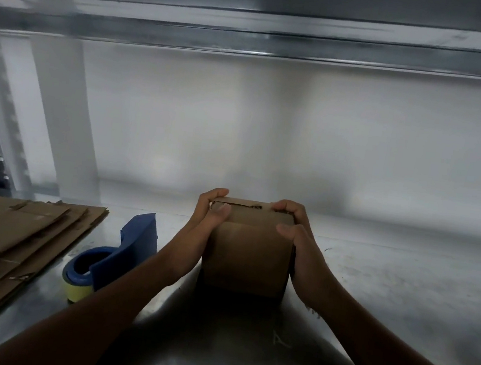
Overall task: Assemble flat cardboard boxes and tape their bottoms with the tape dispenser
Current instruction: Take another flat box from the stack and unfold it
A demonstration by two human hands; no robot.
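Observation:
A small brown cardboard box [250, 253] stands on the grey metal shelf [373, 274] in the middle of the head view. My left hand [201, 229] grips its left side, the thumb lying on the top flap and the fingers curled over the far edge. My right hand [296, 237] grips the right side the same way. The top flaps are folded down, with a ragged seam near the far edge. To the left of my left forearm stands a blue tape dispenser [121, 252] with a yellowish roll at its lower end.
A stack of flat cardboard boxes [4, 244] lies at the left edge of the shelf. A metal upright [59, 117] rises at the back left, and another shelf [251, 32] hangs low overhead. A white wall closes the back.

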